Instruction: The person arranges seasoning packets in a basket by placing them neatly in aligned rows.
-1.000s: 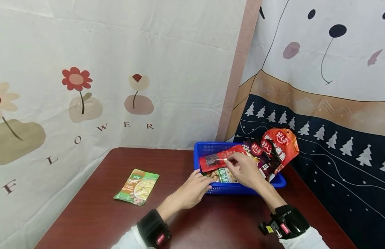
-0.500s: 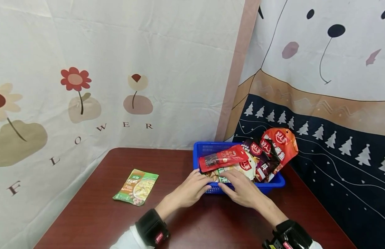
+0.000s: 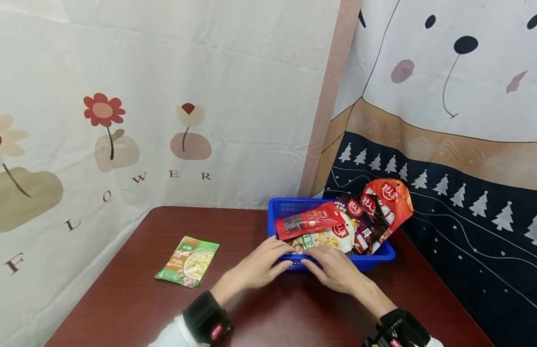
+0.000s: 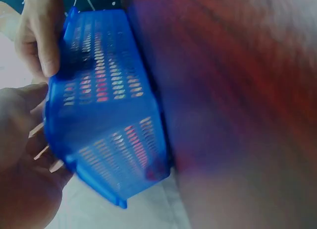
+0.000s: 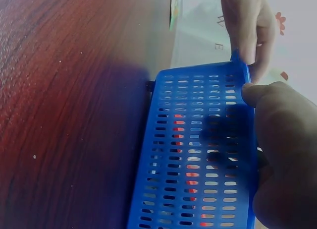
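A blue plastic basket [image 3: 372,260] with slotted walls stands on the table, filled with food packets. On top lies a long red packet [image 3: 309,220], and a cream packet [image 3: 343,234] shows below it. Dark packets [image 3: 369,236] and a large orange pouch [image 3: 393,202] lean at the right side. My left hand [image 3: 261,265] grips the near rim by the left corner, thumb outside and fingers over the edge. Close beside it, my right hand [image 3: 334,271] holds the same rim with its thumb outside. Both thumbs show against the basket wall [image 5: 198,100] in the right wrist view.
A green and orange food packet [image 3: 188,262] lies flat on the brown table [image 3: 234,224], left of the basket. Behind the table hangs a pale flower-print cloth [image 3: 251,96]. A dark tree-print cloth [image 3: 424,231] hangs at the right.
My right hand has come down from the packets inside the basket to its near rim, uncovering the cream packet. My left hand stays at the left corner; the basket looks unmoved.
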Available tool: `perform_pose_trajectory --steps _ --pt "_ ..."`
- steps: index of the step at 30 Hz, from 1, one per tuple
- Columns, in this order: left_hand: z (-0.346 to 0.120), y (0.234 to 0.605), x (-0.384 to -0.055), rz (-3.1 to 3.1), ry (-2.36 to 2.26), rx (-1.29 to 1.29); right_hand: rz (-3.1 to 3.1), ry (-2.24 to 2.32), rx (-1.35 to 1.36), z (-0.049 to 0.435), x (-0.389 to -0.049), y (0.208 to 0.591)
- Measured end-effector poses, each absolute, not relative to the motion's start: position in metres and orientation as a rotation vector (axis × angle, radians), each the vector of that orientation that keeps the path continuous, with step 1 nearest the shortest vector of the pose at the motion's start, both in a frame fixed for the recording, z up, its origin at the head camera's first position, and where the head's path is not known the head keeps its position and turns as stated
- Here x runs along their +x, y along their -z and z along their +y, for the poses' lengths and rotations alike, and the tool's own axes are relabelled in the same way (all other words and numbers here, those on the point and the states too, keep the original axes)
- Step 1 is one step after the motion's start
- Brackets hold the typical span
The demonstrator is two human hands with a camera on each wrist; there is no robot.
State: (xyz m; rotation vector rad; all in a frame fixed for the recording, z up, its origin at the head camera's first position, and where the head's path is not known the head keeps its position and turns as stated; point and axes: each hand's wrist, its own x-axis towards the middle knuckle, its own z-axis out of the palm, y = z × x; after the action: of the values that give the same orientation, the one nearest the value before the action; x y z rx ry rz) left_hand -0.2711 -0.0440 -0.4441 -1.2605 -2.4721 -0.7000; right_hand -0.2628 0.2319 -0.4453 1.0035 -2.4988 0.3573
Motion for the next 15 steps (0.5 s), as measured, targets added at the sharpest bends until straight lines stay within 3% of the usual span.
perform_pose_trajectory --steps 15 --pt "-0.139 0.419 -0.271 -2.483 0.732 -0.89 -2.562 -0.371 0.95 0.232 -0.262 0.445"
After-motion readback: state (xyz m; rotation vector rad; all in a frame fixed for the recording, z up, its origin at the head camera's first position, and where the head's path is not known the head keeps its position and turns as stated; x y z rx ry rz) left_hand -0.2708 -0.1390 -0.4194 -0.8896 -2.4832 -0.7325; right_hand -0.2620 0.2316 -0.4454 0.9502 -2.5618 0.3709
